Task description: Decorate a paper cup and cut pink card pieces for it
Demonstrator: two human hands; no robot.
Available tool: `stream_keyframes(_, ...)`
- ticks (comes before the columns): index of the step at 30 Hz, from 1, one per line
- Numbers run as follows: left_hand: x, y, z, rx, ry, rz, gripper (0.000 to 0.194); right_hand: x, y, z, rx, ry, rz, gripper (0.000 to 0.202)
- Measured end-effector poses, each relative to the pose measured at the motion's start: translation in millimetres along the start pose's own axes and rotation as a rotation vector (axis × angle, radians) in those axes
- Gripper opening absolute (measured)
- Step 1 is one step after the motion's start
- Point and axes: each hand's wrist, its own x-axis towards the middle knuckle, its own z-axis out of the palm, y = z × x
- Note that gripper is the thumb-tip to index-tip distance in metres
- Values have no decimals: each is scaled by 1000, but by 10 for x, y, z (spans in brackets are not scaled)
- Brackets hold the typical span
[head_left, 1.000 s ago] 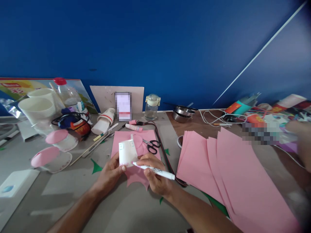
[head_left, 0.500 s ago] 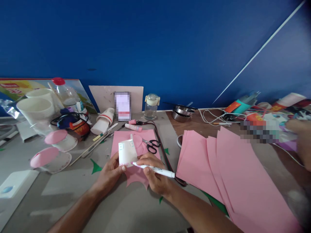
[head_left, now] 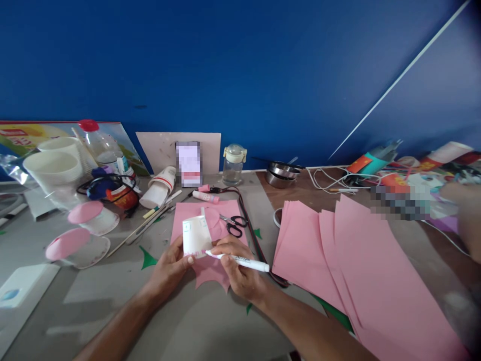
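My left hand grips a white paper cup by its left side, the thumb near its lower edge. Small blue squares mark the cup's upper part, and a row of pink strokes runs along its lower edge. Between the fingers of my right hand is a white marker, its pink tip touching the cup near that edge. Beneath both hands lies pink paper with curved cut-outs. Black-handled scissors rest on the paper just beyond my right hand.
Two cups with pink tops stand at left, near stacked paper cups. A phone leans at the back beside a glass jar. Pink sheets cover the right side. Another person's blurred hand shows far right.
The pink strokes along the cup's lower edge look slightly denser around the marker tip. Both hands keep nearly the same position.
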Motion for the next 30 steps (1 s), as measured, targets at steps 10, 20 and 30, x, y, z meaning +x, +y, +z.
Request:
stream_keyframes(10,12,57,29,7,38,-6,59,-4,-35,-12,-9,-54,-2,32)
stream_keyframes(20,3,24,29,-91,6,-26,58,-24,20,5,36,24,22,35)
stream_keyframes(30,-13,103,65,-167,-5,-82,61,-22,49,13,40,36,53,33)
